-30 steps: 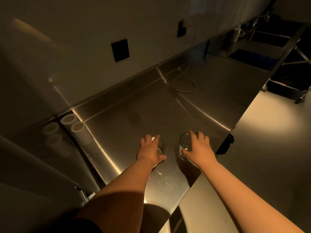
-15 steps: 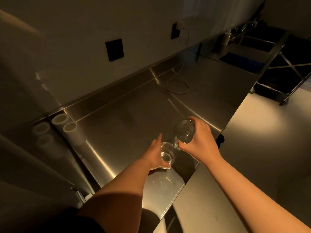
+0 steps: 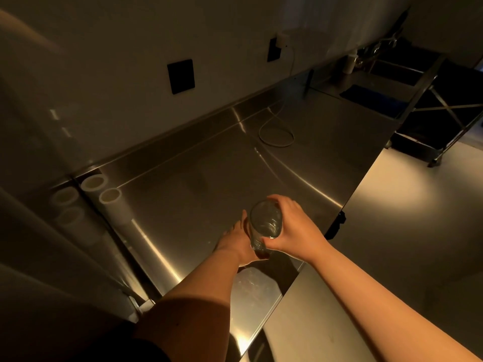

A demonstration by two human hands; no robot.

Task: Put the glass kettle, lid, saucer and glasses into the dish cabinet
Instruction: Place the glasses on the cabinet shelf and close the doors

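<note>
Two clear drinking glasses are held together above the steel counter, near its front edge. My right hand grips the upper glass from the right side. That glass sits over or inside the lower glass, which my left hand holds from the left. The lower glass is mostly hidden by the upper one and by my fingers. No kettle, lid, saucer or dish cabinet is in view.
Two white rolls lie at the counter's left end against a steel wall. A white cable loops at the back of the counter below a wall socket. A sink area and a dark wheeled rack stand at the far right.
Both hands took a glass each off the counter. My right hand lifted its glass and brought it left, over the glass in my left hand.
</note>
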